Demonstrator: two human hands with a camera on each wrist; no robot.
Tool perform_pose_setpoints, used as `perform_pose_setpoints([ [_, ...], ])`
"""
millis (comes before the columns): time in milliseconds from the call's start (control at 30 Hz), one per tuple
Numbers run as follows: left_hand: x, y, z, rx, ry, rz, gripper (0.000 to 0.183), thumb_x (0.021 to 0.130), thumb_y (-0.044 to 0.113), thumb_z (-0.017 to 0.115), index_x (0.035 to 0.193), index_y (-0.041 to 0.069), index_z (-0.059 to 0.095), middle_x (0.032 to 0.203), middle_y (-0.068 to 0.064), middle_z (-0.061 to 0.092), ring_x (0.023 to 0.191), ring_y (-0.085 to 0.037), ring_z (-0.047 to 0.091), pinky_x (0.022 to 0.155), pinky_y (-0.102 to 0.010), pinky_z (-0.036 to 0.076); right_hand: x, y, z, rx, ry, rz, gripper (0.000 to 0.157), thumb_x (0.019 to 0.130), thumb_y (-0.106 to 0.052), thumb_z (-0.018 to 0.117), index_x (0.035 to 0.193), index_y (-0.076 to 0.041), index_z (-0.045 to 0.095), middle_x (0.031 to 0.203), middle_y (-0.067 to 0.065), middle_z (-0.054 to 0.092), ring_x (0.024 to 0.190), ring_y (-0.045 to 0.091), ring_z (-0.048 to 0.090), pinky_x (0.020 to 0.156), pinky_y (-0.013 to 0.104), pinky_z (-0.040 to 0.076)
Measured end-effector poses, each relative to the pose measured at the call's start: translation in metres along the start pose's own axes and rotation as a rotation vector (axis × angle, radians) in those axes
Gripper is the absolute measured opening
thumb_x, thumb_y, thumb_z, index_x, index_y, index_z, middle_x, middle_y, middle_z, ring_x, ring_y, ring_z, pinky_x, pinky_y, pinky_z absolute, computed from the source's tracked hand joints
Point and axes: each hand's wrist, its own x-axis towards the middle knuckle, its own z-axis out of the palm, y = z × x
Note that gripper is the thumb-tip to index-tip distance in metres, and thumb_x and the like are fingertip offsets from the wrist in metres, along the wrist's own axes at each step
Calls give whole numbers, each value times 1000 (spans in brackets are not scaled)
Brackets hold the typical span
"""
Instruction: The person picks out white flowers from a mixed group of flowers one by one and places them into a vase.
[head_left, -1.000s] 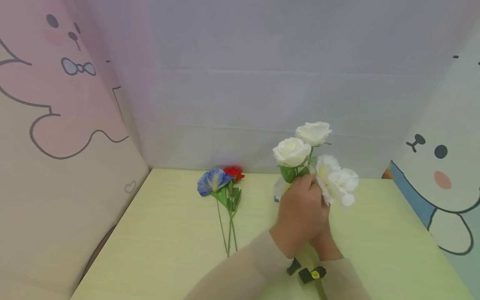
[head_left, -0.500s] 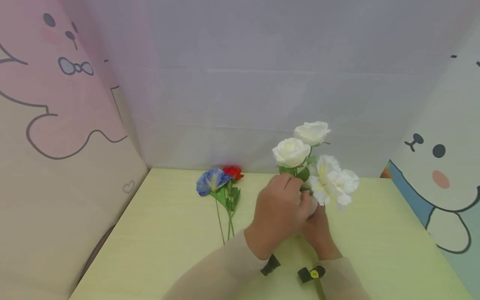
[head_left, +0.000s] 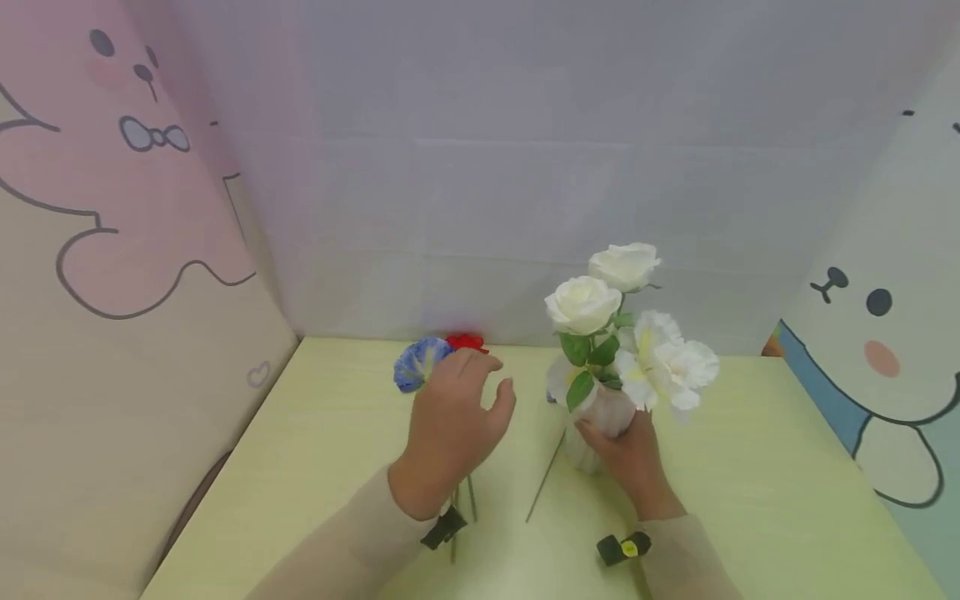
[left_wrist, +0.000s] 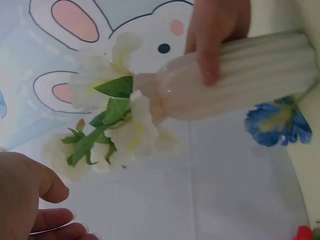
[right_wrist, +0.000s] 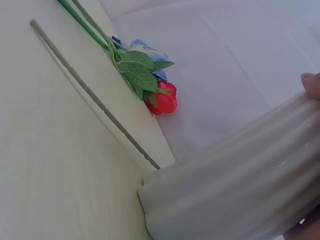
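Note:
A ribbed white vase (head_left: 609, 410) stands on the table, holding white roses (head_left: 583, 305) and ruffled white flowers (head_left: 678, 371) with green leaves. My right hand (head_left: 636, 460) grips the vase around its side, thumb toward the front. My left hand (head_left: 453, 421) is in the air left of the vase, fingers spread and loosely bent, nothing in them. Under it in the head view, a blue flower (head_left: 420, 364) and a red flower (head_left: 467, 342) lie partly hidden. The right wrist view shows the ribbed vase (right_wrist: 230, 200) close up, with the red flower (right_wrist: 165, 100) beyond.
A thin stem (head_left: 546, 477) lies on the table (head_left: 315, 467) left of the vase. In the left wrist view a blue flower (left_wrist: 279, 122) shows beside the vase's base. A pale curtain (head_left: 480, 192) backs the table, with cartoon-printed cloth (head_left: 870, 358) at the sides.
My left hand has left the stems at the vase's mouth and moved left, over the lying flowers. The white flowers stay in the vase. My right hand stays about where it was.

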Motion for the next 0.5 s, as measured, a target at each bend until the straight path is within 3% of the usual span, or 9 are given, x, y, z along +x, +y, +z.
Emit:
perform_pose_setpoints([
  [167,-28,-24,-19,76,-44,4,14,82,12,77,92,4,71,87,-5,69,77,-23,67,56,-33,57,-3,-1,-9,-65,-22,57,85,79,-23,92,145,-2,42,137,17,54,123,30,54,102,44,45],
  [267,-44,-34,-30,126,-64,-34,17,82,15,77,94,5,72,89,-5,70,79,-25,68,56,-36,57,-5,-1,-18,-78,-43,24,102,79,-25,92,159,-14,29,156,11,40,139,32,42,111,55,36],
  [333,-52,-39,-36,151,-82,-67,21,82,17,77,98,5,73,93,-6,72,83,-27,69,58,-38,58,-6,-1,-25,-83,-57,-42,109,80,-21,91,164,-21,21,164,8,32,145,34,36,113,59,33],
  [400,-59,-42,-42,162,-105,-104,25,83,19,76,103,4,73,98,-8,73,90,-29,70,64,-42,59,-9,-2,-33,-97,-63,-100,106,81,-18,89,164,-20,23,163,9,34,146,36,35,113,61,32],
  [500,-69,-46,-50,173,-145,-176,33,84,22,77,111,3,73,105,-10,73,99,-32,70,71,-46,60,-16,-5,-44,-179,-46,-148,97,83,-17,87,161,-10,30,158,22,39,143,47,36,110,67,32],
])
